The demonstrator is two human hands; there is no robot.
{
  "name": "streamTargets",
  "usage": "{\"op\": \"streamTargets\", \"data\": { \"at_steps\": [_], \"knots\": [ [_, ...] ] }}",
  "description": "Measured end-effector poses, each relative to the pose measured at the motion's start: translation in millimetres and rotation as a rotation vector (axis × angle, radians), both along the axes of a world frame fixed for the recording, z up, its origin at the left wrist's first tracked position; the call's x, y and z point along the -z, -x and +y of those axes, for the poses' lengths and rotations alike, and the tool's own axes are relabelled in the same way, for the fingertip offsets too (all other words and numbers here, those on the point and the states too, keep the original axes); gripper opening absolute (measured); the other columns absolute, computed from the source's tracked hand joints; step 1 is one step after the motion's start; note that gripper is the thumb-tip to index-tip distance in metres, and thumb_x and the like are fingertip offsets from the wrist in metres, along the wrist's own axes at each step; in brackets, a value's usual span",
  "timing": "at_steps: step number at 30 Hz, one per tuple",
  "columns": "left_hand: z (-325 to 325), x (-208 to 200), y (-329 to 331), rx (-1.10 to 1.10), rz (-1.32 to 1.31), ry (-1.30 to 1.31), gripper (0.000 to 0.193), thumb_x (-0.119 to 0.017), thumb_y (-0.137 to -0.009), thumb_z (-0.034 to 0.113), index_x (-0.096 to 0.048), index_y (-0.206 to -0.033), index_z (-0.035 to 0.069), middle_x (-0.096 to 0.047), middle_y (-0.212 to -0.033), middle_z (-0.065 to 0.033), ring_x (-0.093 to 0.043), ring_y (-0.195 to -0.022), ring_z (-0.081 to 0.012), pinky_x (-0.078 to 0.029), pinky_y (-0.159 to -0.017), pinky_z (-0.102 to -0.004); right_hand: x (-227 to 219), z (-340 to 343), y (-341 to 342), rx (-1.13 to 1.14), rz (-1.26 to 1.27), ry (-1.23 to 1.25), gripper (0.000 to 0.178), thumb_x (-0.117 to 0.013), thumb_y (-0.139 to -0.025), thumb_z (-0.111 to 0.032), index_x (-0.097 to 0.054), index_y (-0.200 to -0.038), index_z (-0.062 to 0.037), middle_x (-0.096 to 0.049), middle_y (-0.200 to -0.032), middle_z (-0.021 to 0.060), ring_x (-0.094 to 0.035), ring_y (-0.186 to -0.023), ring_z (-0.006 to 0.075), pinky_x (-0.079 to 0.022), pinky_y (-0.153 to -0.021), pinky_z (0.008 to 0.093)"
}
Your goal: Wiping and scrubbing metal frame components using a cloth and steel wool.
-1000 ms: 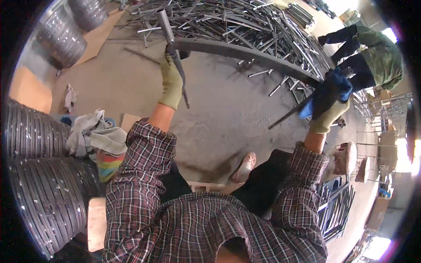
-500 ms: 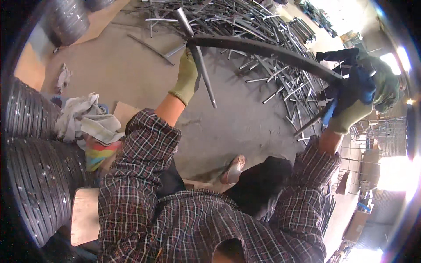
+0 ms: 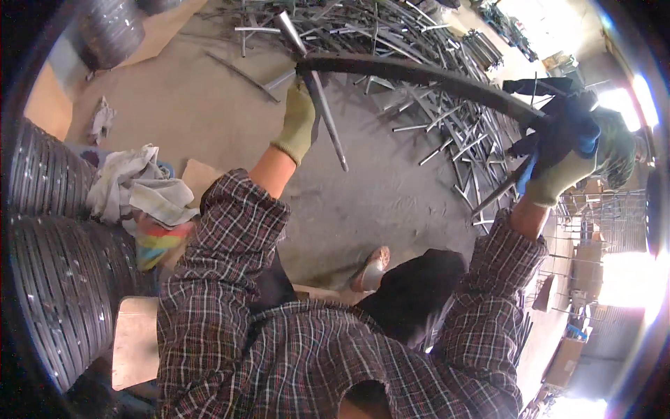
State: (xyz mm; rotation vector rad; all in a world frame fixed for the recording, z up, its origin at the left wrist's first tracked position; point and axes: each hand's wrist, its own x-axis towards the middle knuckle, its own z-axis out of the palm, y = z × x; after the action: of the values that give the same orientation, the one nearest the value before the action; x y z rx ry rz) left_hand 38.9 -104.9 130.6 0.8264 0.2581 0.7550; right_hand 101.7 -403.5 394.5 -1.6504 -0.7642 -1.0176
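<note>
A metal tube frame with a dark, slightly bowed bar spans between my hands, held up in front of me. At its left end a grey round tube crosses the bar at an angle. My left hand, in a pale yellow-green glove, is closed around that joint; the fingers are mostly hidden behind it. My right hand, in a glove with a blue coating, grips the bar's right end. Below that hand another tube sticks out toward the lower left.
Loose metal tubes lie in a large heap on the floor beyond the frame. Stacked dark ribbed coils stand at my left, beside grey rags. A person in camouflage clothing shows behind my right hand. Wire racks stand at right.
The frame has barely moved. My right hand has shifted very slightly to the right and turned a little; my left hand keeps its hold.
</note>
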Motion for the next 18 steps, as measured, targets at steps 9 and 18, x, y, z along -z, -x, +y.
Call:
{"op": "streamTargets", "data": {
  "at_steps": [9,18],
  "knots": [
    [-11.1,-25.3,4.4,0.063,0.313,0.059,0.038,-0.037,-0.105,0.034,-0.06,-0.121,0.009,-0.064,-0.112,-0.0016,-0.057,-0.099,-0.0167,-0.043,-0.092,-0.0314,3.6,-31.3,-42.5,0.112,-0.096,0.212,0.01,-0.069,-0.085,-0.01,-0.074,-0.089,-0.0023,-0.072,-0.081,0.0025,-0.064,-0.066,0.0089,-0.053,-0.057,0.0266],
    [10.8,7.1,-15.9,0.004,0.126,0.195,0.04,-0.039,-0.105,0.038,-0.062,-0.119,0.008,-0.062,-0.104,-0.0006,-0.057,-0.093,-0.0164,-0.047,-0.081,-0.0324,0.0,-43.8,-41.4,0.702,-0.409,0.908,0.011,-0.069,-0.081,-0.015,-0.073,-0.083,-0.0054,-0.074,-0.081,0.0026,-0.067,-0.068,0.0086,-0.053,-0.062,0.0252]
  ]
}}
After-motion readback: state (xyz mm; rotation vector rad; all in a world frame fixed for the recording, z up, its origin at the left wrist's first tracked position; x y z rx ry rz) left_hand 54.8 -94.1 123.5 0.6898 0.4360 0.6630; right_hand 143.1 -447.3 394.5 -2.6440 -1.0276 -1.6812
